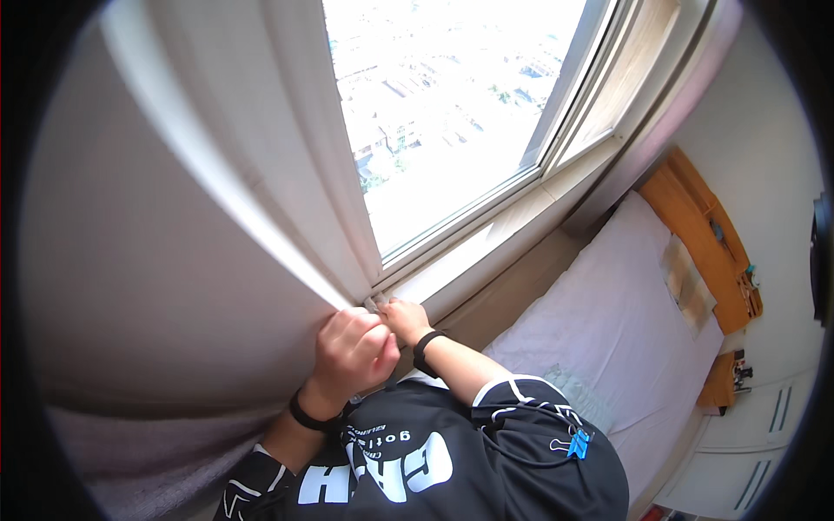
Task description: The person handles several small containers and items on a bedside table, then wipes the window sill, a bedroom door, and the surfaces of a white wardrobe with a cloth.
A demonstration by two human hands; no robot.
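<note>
A long pale curtain (pixel 174 243) fills the left side and narrows down to where my hands are, at the lower left corner of the window (pixel 452 113). My left hand (pixel 352 347) is closed in a fist on the curtain's edge, which is pulled taut above it. Just behind and to the right, my right hand (pixel 404 319) has its fingers curled over a bunched fold of the same curtain, beside the sill (pixel 460 271). The left hand partly hides what the right fingers pinch. Each wrist wears a black band.
Right of me is a bed (pixel 599 295) with a pale sheet and a wooden headboard (pixel 695 217). A pillow (pixel 686 282) lies near the headboard. Past the bed stand a small wooden nightstand (pixel 719 382) and white drawers (pixel 730 478). A blue binder clip (pixel 575 445) hangs at my sleeve.
</note>
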